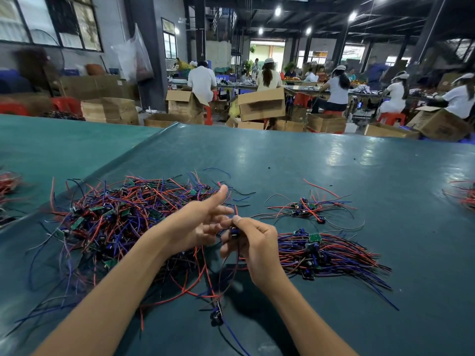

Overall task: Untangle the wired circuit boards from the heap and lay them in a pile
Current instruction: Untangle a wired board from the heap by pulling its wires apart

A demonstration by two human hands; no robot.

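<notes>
One board [234,232] held up, wires [203,276] trailing toward heap [115,217].
Right hand [253,242] pinches it; left hand [203,222] spread beside, holding nothing. Advise combing wires free before laying on right pile [326,250].

The dark teal-topped table [334,160] bears a big tangled heap [115,222] of red, blue and black wired boards on its left. Right of centre, farther off, lies a small loose cluster [305,208]; nearer, a neater pile [323,253] with its wires trailing right. Another tangle [462,194] lies at the right edge.
</notes>
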